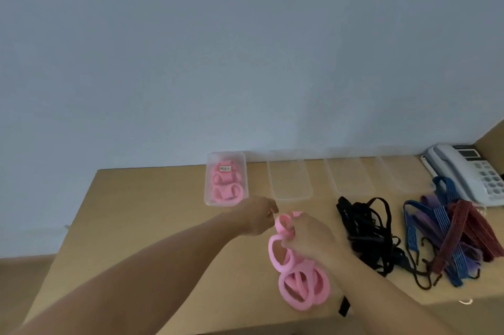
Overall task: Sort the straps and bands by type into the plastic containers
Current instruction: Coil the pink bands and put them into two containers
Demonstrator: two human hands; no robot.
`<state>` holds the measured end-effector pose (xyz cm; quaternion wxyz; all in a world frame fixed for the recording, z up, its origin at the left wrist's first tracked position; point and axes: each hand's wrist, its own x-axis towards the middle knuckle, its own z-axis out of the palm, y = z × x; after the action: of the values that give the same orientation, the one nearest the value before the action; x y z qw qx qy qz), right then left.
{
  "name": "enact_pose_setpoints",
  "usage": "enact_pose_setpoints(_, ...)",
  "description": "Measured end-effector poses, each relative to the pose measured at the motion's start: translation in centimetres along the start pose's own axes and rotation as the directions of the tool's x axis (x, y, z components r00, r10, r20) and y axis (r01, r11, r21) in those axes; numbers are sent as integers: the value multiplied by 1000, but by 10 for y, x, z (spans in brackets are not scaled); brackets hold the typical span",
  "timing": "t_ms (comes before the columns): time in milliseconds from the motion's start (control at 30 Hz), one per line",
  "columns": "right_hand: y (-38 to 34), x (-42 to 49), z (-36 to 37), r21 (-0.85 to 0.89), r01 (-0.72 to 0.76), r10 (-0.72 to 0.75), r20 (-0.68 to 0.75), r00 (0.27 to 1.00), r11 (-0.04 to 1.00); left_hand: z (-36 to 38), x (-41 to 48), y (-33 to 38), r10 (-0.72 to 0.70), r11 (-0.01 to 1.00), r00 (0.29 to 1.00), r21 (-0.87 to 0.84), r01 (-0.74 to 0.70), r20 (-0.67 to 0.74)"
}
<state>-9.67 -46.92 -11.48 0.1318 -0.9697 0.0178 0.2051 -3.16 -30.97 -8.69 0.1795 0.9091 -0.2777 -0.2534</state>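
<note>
Wooden table point(163, 225), pink-sorting step: right hand point(308, 236) grips a pink band point(282, 227) above the pink pile point(302, 291) near the front edge. Left hand point(257, 216) is just beside it with fingers curled; I cannot tell whether it holds anything. Next move, as judged: carry the band to the labelled container point(226, 153) at the back edge.

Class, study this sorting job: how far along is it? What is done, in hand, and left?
Done: pink bands lie in the leftmost container. In hand: the right hand grips another pink band, the left hand close beside it. Left: the loose pink bands, black straps and coloured cords on the table; the three other containers look empty.
</note>
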Motion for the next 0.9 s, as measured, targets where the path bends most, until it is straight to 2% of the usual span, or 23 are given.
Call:
enact_pose_setpoints(133,8,3,9,-28,95,-97,-60,994,995,10,-2,6,-149,988,988,-39,151,47)
enact_pose_setpoints(233,16,3,9,-12,185,-185,-108,977,983,18,-7,16,-201,978,976,-45,205,84)
enact_pose_setpoints(367,17,-3,-18,60,137,-124,-179,976,989,26,-13,25,-240,959,969,-143,247,62)
enact_pose_setpoints(467,21,-3,-47,209,136,-101,-170,980,968,13,-16,33,-270,912,962,-312,266,31)
enact_pose_setpoints(633,27,-2,-93,538,190,-122,-160,980,821,-27,-21,52,-234,774,972,-610,171,-24)
enact_pose_setpoints(767,27,-14,-125,634,219,-127,-188,974,741,-67,-26,70,-133,619,988,-785,23,-76)
enact_pose_setpoints(900,25,-22,-139,650,282,-119,-284,952,705,-94,-27,87,-114,469,991,-883,-10,-72)
